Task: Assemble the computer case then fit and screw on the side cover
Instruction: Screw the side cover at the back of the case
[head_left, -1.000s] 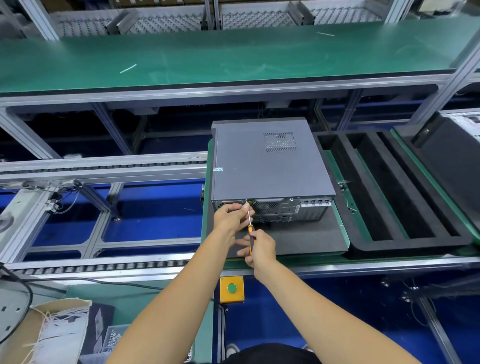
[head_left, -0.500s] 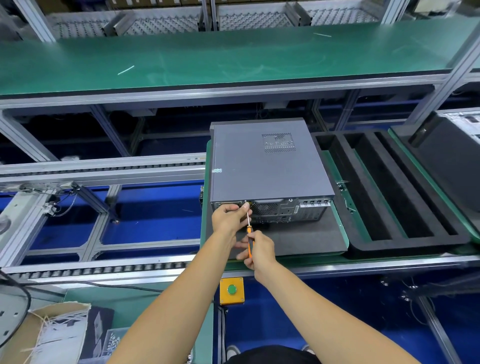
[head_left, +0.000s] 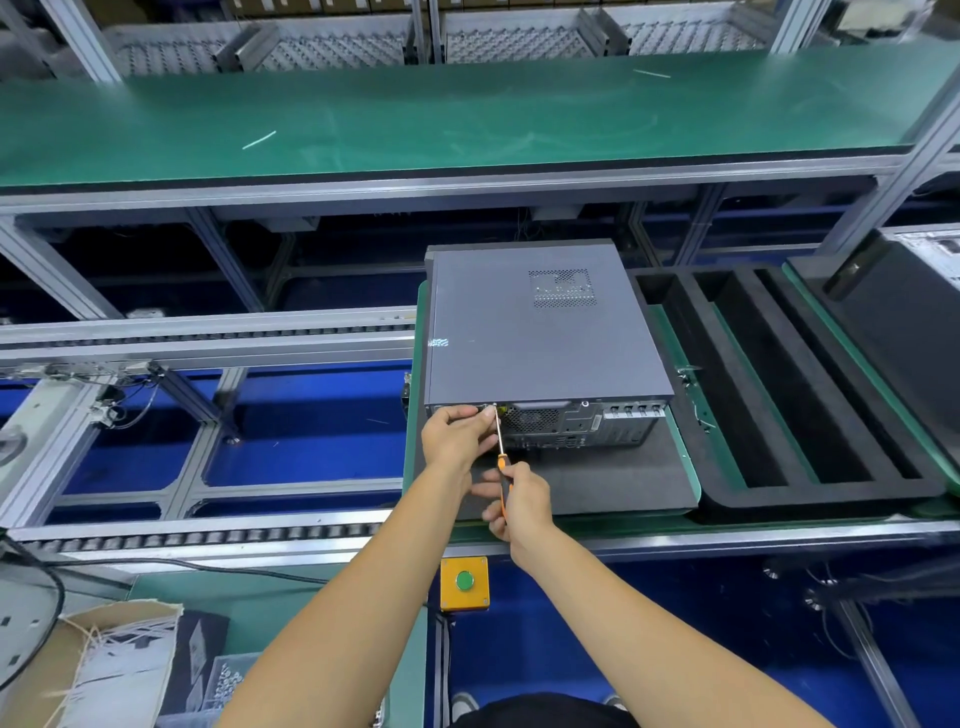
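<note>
A computer case (head_left: 540, 332) lies just beyond both hands; right hand (head_left: 519, 501) grips a screwdriver (head_left: 500, 447) angled up to its near edge, left hand (head_left: 457, 434) pinches the shaft's tip.

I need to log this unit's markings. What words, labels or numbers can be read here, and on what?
None can be read.
Small pale sticker on the grey computer case's side cover: too blurred.
Rear port panel: markings too small.
Yellow box with green button: no text visible.

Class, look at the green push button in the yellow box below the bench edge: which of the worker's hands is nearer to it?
Right. The right hand, gripping the screwdriver, sits just above the green button. The left hand is higher, up against the computer case.
</note>
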